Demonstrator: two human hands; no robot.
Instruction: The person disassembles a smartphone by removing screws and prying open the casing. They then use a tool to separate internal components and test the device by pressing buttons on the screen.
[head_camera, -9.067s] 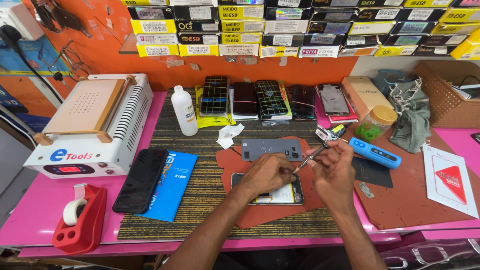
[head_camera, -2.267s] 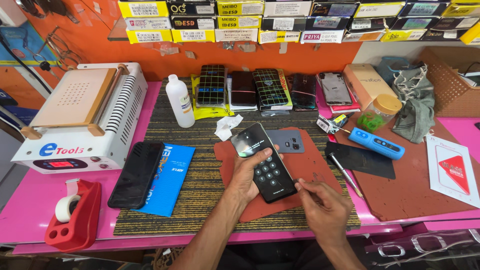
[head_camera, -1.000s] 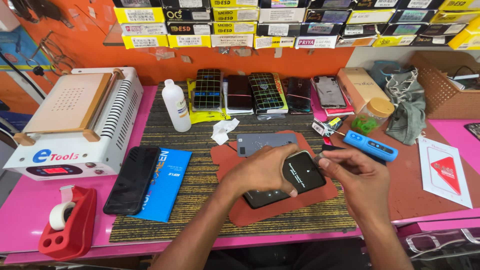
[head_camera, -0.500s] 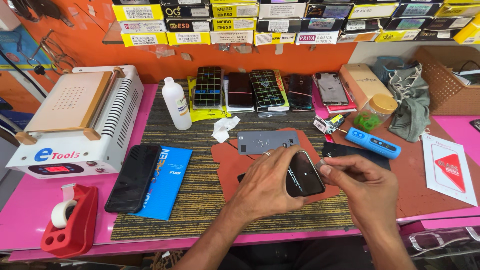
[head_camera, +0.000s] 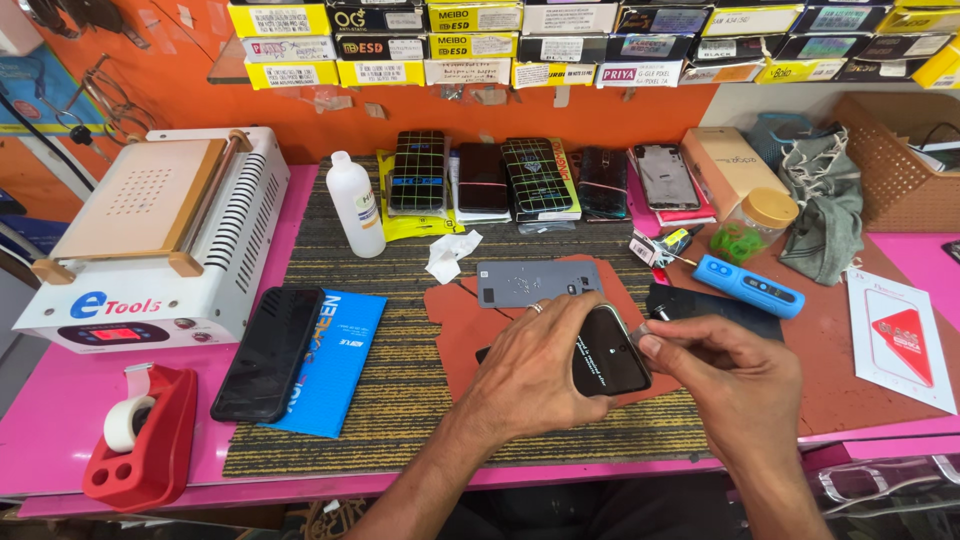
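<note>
Over the red mat, left hand curled around black phone.

Dark phone screen, blue packet

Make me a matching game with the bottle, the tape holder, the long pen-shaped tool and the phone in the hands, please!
Things:
1. bottle
2. tape holder
3. pen-shaped tool
4. phone

Descriptions:
A. blue, lying on the brown mat
B. dark, held between the left hand and the right hand
C. white, standing upright
D. red, at the table's near left corner

Pairs: 1-C, 2-D, 3-A, 4-B
</note>
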